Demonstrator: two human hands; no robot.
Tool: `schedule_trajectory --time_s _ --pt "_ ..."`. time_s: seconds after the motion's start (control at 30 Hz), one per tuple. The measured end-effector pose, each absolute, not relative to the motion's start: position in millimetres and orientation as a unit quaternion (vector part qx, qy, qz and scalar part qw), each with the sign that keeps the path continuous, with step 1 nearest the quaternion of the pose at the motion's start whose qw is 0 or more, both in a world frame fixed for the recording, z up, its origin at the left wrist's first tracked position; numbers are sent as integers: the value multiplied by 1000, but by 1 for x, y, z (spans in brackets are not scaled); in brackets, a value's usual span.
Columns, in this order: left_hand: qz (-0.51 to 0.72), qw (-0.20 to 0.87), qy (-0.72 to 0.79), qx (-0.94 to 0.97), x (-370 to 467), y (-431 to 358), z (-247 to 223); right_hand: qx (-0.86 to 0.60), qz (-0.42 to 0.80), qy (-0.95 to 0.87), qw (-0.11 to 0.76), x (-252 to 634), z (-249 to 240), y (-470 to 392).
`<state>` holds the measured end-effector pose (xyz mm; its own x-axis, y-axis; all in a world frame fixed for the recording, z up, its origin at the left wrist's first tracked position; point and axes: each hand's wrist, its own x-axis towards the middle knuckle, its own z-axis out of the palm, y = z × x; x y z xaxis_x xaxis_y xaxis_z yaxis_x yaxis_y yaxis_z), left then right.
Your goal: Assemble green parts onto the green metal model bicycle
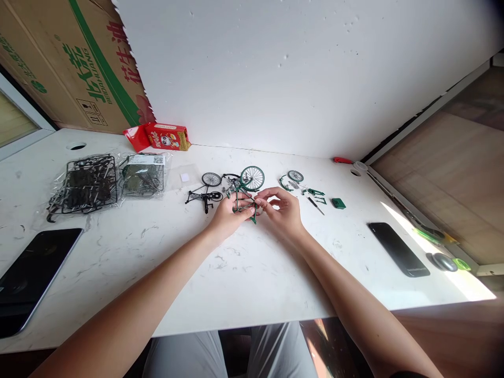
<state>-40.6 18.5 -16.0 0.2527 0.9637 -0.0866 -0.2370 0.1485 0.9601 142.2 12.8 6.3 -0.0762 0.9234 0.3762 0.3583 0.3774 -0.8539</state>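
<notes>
Between my hands is a small green model bicycle frame [255, 217], with a green spoked wheel [252, 178] at its far side. My left hand [228, 214] is closed on the frame from the left. From the right, the thumb and forefinger of my right hand [280, 207] pinch the frame's near part; any smaller piece there is too small to make out. Just left of my left hand lie black bicycle parts [205, 198] with a grey-black wheel [211, 179]. Loose green parts [314, 192] and another wheel [295, 176] lie to the right, beside a thin dark tool [316, 206].
Bagged black part frames [86, 184] lie left, near a red box [169, 137]. Phones rest at the left [37, 273] and right [397, 249]. A green block [338, 203] sits right of the parts. A white panel [275, 79] stands behind the table [236, 283].
</notes>
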Motion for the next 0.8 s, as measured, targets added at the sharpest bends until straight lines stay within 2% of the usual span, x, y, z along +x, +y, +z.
schedule_trajectory --time_s 0.57,0.8 --pt "459 639 399 472 -41 16 -13 -492 289 -664 484 146 5 16" --pt "463 654 396 449 -40 17 -15 -540 181 -690 445 176 12 30"
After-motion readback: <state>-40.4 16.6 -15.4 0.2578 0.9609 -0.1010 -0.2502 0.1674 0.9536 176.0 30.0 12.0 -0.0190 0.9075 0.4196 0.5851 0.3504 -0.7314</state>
